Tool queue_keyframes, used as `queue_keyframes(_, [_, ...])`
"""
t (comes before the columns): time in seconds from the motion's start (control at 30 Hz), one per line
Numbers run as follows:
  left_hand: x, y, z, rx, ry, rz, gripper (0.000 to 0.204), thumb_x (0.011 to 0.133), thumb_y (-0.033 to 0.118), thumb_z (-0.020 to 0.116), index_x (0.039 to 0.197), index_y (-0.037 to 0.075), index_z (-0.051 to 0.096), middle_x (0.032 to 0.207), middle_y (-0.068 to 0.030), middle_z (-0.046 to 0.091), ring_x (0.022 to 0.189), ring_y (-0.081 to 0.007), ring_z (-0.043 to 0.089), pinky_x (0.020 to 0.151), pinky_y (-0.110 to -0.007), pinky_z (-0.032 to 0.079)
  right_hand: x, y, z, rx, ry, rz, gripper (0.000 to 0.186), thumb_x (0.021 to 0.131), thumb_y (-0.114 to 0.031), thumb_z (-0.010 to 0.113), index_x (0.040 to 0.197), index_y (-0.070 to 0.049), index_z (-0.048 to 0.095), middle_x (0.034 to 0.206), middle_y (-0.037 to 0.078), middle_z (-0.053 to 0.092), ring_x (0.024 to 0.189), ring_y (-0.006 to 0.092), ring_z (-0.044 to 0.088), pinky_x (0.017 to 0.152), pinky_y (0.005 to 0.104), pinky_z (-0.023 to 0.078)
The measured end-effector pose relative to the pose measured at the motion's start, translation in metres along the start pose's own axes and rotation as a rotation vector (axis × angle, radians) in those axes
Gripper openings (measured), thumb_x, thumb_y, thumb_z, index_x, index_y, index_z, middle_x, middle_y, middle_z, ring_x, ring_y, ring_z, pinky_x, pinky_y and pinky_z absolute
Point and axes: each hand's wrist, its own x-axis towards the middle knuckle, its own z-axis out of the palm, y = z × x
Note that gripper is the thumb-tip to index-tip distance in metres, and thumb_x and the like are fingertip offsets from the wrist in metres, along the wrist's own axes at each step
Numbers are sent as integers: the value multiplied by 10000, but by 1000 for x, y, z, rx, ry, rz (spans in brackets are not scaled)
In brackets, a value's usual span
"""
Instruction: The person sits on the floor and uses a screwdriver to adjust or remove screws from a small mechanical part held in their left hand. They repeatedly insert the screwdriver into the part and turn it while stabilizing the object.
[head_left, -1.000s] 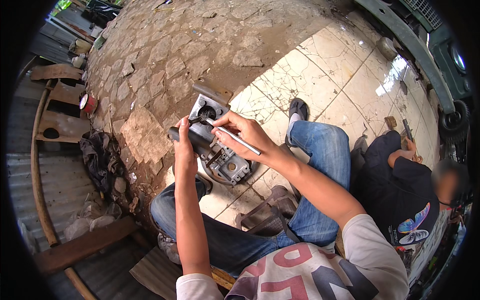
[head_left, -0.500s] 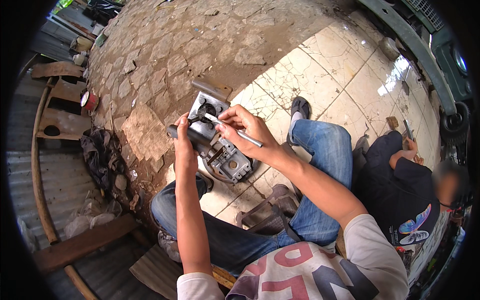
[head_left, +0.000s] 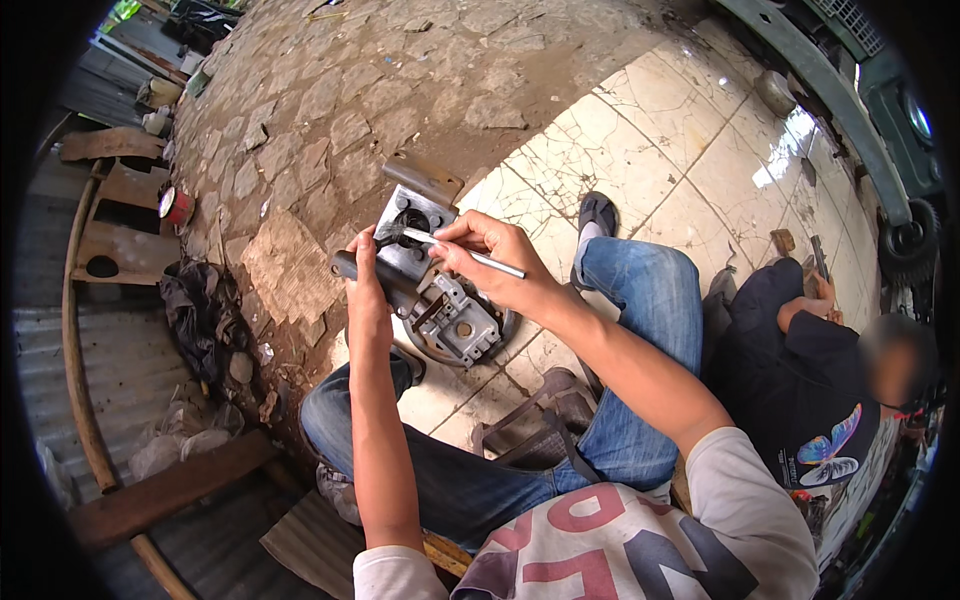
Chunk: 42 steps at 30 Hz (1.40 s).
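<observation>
In front of my knees stands a grey metal machine part with a bolted square plate [head_left: 404, 258] around a dark round hole. Below that plate lies a cast housing [head_left: 463, 322] with slots and a hole. My left hand [head_left: 367, 290] is closed around the dark tube end [head_left: 345, 264] at the plate's left side, its thumb upright. Between the fingertips of my right hand [head_left: 495, 258] is a slim silver rod-shaped tool [head_left: 492, 264]. Its pale tip points left over the dark hole; whether it touches inside cannot be made out.
A brown metal tube [head_left: 424, 176] extends beyond the plate. To my right another person [head_left: 790, 350] in a dark shirt sits on cracked tiles [head_left: 650, 140]. A flat stone slab [head_left: 290, 265], a black cloth [head_left: 205, 320] and a red tin [head_left: 178, 206] are at the left.
The silver tool has tilted flatter, its rear end rising slightly, and my right hand has shifted a little. My left hand stays at the tube end.
</observation>
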Motion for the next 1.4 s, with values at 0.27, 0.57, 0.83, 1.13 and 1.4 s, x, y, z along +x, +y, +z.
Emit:
queue_keyframes(0.27, [5,-8,-7,101,31,22,627,1000,574,547,1336,45,549,1255,-86,602,1114,-169,586,941,-321,482,-3,-5,6,48,20,3,192,970,-121,661,1070,44,654,981,99,734,917,109,683,801,272,550])
queue_keyframes(0.57, [5,-7,-4,44,-16,56,592,1016,543,544,1330,41,552,1230,-83,617,1090,-162,598,932,-312,492,-5,-7,9,-35,27,-62,186,970,-129,672,1055,36,662,909,83,728,825,99,667,749,268,540])
queue_keyframes(0.83, [7,-7,-7,19,10,40,603,1021,538,538,1343,27,538,1281,-103,600,1126,-178,590,969,-315,478,-5,-6,12,-176,41,-191,199,960,-147,682,1053,28,666,827,77,718,752,83,654,657,268,511])
queue_keyframes(1.13, [7,-8,-8,45,-3,41,597,1025,535,532,1334,24,551,1293,-108,596,1197,-186,548,1033,-327,427,-4,-13,7,-292,6,-110,188,967,-119,678,1079,32,670,919,68,721,864,85,664,749,254,533])
queue_keyframes(1.4, [15,-20,-14,139,58,79,672,1013,609,487,1396,59,525,1220,-87,643,1057,-161,643,901,-315,523,-3,-17,6,-206,13,-56,171,962,-112,683,1057,30,676,903,47,719,837,69,651,732,248,526])
